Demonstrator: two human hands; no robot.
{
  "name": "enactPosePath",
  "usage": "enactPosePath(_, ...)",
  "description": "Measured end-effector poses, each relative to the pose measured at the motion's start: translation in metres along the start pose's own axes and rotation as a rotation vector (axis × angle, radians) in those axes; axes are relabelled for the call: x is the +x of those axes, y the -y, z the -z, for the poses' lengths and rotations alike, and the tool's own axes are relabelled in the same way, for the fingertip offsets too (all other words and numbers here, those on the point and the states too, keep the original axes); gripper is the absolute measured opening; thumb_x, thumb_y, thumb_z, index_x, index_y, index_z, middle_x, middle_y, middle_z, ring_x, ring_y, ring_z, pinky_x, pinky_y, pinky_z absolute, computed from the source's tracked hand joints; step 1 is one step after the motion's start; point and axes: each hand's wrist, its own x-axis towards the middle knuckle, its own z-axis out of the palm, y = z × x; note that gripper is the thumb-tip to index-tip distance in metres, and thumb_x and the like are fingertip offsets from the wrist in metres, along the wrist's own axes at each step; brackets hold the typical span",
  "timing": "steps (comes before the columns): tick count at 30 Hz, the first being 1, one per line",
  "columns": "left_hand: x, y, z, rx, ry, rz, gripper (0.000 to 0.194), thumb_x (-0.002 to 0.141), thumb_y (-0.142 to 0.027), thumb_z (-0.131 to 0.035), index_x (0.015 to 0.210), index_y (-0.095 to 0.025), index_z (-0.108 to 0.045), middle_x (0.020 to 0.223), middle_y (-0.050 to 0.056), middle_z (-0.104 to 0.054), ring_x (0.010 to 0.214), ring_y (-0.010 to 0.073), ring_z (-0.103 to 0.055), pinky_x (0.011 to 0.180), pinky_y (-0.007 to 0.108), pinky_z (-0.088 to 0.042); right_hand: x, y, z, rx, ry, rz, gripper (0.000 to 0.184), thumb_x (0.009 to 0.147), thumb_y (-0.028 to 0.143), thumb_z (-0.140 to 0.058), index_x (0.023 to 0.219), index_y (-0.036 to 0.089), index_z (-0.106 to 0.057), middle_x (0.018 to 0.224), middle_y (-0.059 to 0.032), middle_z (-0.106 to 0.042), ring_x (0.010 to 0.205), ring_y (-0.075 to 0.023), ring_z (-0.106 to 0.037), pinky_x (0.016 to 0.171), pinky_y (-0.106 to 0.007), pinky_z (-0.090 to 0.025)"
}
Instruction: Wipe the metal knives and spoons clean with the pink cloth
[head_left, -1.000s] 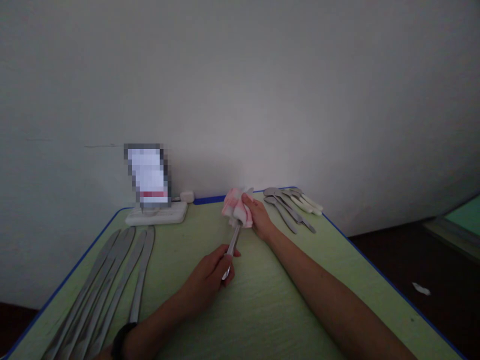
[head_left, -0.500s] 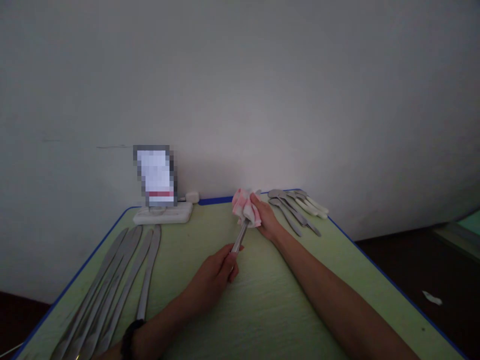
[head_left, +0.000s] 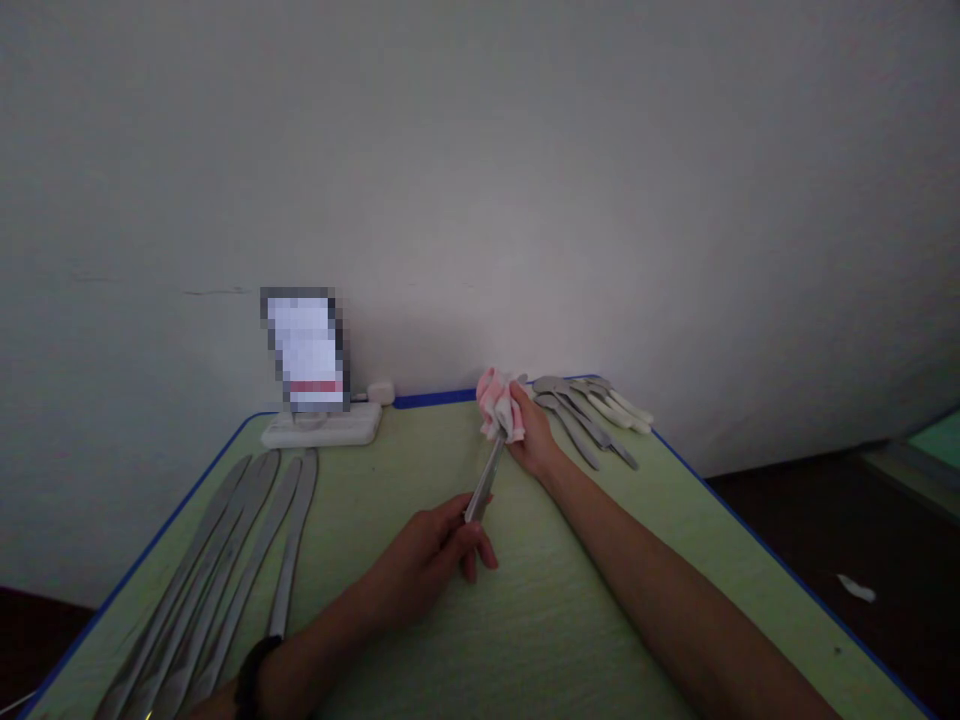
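Note:
Near the table's far edge, my right hand [head_left: 534,432] is closed around a pink-and-white cloth [head_left: 496,405]. The cloth wraps a metal piece of cutlery [head_left: 487,480], whose handle slants down toward me. A small grey tip shows beyond the cloth; the rest of its head is hidden, so I cannot tell its kind. My left hand [head_left: 431,560] is at the handle's lower end with its thumb off the metal and its fingers apart. The index finger lies behind the handle, seemingly touching it. Several table knives [head_left: 251,570] lie side by side left of my left forearm.
Several spoons [head_left: 574,410] and white-handled cutlery [head_left: 622,410] lie at the back right. A lit, blurred screen [head_left: 307,345] stands on a white base [head_left: 322,428] at the back left, beside a white plug [head_left: 381,393]. The green table [head_left: 405,470] has a blue edge and meets the wall.
My left hand has loosened: its thumb has come off the handle and the handle's end now shows. My right hand, with cloth and cutlery, has shifted slightly up and right.

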Motion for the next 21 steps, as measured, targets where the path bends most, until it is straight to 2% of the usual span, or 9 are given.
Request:
enactPosePath(6,0.0052,0.0085,-0.0019,-0.108,-0.127,0.077,0.036,0.090,-0.041,-0.035,0.111,-0.014,-0.047,0.073,0.001,-0.060,0.046,0.0085,-0.047,0.037,0.018,-0.036,-0.0041,-0.0006,-0.0024,-0.060,0.092,-0.150,0.016,0.068,0.030,-0.053,0.072,0.016,-0.059,0.057,0.0010,-0.061,0.051,-0.0134,-0.053,0.052,-0.025,-0.045)
enactPosePath(13,0.0075,0.0086,-0.0016,-0.136,-0.181,0.109,0.036,0.089,-0.041,-0.034,0.109,-0.014,-0.047,0.068,-0.003,-0.054,0.042,0.0066,-0.046,0.034,0.016,-0.035,-0.0031,0.0018,0.0020,-0.053,0.184,-0.125,0.021,0.067,0.032,-0.069,0.078,0.014,-0.064,0.066,-0.0007,-0.065,0.064,-0.0114,-0.057,0.063,-0.022,-0.046)
enactPosePath(21,0.0071,0.0098,-0.0026,-0.096,-0.184,0.103,0.034,0.090,-0.039,-0.035,0.109,-0.014,-0.049,0.067,-0.003,-0.055,0.042,0.0067,-0.045,0.034,0.016,-0.036,-0.0037,0.0047,0.0000,-0.013,0.132,-0.120,0.021,0.066,0.030,-0.072,0.078,0.015,-0.063,0.063,0.0004,-0.064,0.056,-0.0101,-0.054,0.055,-0.021,-0.045)
